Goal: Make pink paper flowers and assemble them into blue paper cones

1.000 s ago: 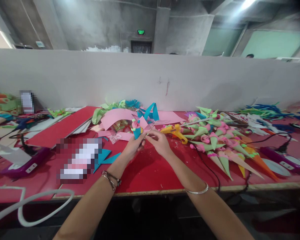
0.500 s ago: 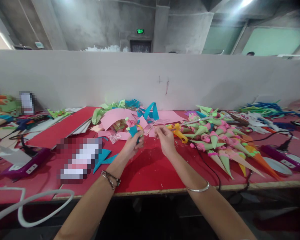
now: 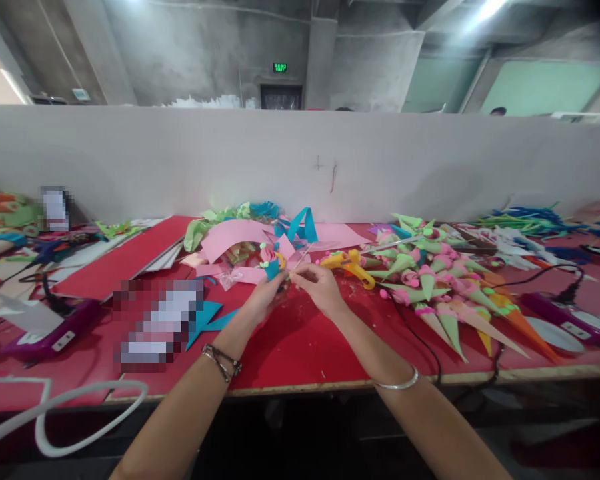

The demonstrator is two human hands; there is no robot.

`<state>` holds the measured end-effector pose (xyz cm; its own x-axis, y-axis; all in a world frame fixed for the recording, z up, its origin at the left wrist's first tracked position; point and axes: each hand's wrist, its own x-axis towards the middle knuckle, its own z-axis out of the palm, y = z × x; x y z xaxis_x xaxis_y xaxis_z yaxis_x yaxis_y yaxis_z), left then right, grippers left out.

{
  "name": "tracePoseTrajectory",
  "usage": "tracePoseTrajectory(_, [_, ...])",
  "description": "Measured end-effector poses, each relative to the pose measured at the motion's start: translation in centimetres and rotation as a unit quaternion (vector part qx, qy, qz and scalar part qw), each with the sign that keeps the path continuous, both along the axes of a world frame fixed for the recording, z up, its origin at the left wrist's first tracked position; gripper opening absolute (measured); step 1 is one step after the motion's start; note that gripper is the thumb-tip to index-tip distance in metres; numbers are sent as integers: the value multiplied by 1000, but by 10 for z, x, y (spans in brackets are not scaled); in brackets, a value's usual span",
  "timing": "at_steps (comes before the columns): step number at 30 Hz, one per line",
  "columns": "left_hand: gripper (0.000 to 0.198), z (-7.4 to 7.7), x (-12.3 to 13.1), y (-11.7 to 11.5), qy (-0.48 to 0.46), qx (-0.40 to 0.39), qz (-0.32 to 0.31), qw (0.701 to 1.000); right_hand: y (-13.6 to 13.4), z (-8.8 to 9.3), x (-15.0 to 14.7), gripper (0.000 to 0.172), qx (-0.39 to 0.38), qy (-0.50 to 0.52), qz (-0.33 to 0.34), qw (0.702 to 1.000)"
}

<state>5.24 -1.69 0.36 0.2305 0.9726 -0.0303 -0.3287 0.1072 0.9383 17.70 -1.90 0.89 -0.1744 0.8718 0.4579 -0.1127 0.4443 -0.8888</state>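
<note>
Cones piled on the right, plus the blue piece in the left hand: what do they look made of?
Cones: likely craft foam sheet or thick paper, matte; flat saturated colours, no glare, rolled to sharp tips. Blue piece in the left hand: seemingly the same matte sheet, pink and green bits on top; too small to tell foam from paper.

Two hands [image 3: 264, 301] [image 3: 321, 288]; one yellow glue gun [image 3: 350, 262]; two purple devices [image 3: 55, 337] [image 3: 570, 319].

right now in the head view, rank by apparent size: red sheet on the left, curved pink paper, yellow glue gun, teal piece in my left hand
1. red sheet
2. curved pink paper
3. yellow glue gun
4. teal piece, partly hidden by the left hand
All lie at a similar distance, so nearness hardly skews this.
</note>
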Motion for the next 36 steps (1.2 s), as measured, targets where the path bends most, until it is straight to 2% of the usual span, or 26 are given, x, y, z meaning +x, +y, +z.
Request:
tracePoseTrajectory(11, [28,0,1,-2,57,21,20,998,4,-1,0,14,-23,72,-2,997])
tracePoseTrajectory(16, [22,2,-2,0,132,65,53,988,4,-1,0,15,-32,72,17,997])
tracePoseTrajectory(18, [18,7,-12,-4,193,105,93,971,5,-1,-1,15,-39,64,14,997])
tracePoseTrajectory(19, [13,11,-19,-8,236,130,123,955,5,-2,-1,16,-43,61,9,997])
tracePoseTrajectory(20, [10,16,-27,-12,347,179,171,905,6,-3,-2,16,-48,59,2,997])
tracePoseTrajectory(21, [14,21,-35,-18,462,212,211,835,6,-3,-2,16,-51,58,-4,997])
tracePoseTrajectory(23, [24,29,-53,-29,649,180,247,697,7,-4,-2,15,-53,63,-15,996])
tracePoseTrajectory(24, [26,32,-61,-34,706,146,250,646,7,-5,-2,14,-53,66,-16,996])
tracePoseTrajectory(25, [28,33,-69,-38,742,117,250,611,8,-5,-2,13,-51,70,-16,996])
tracePoseTrajectory(26, [31,32,-76,-40,762,93,248,591,8,-6,-2,13,-50,71,-14,996])
tracePoseTrajectory(27, [33,30,-82,-42,771,75,243,584,8,-7,-2,12,-49,71,-11,996])
tracePoseTrajectory(31, [34,19,-95,-41,779,43,206,591,9,-9,-1,11,-48,58,-5,997])
tracePoseTrajectory(33, [32,16,-95,-40,784,39,205,585,9,-9,0,15,-49,44,-15,998])
tracePoseTrajectory(36, [30,20,-86,-39,794,66,241,555,9,-9,1,23,-43,37,-37,998])
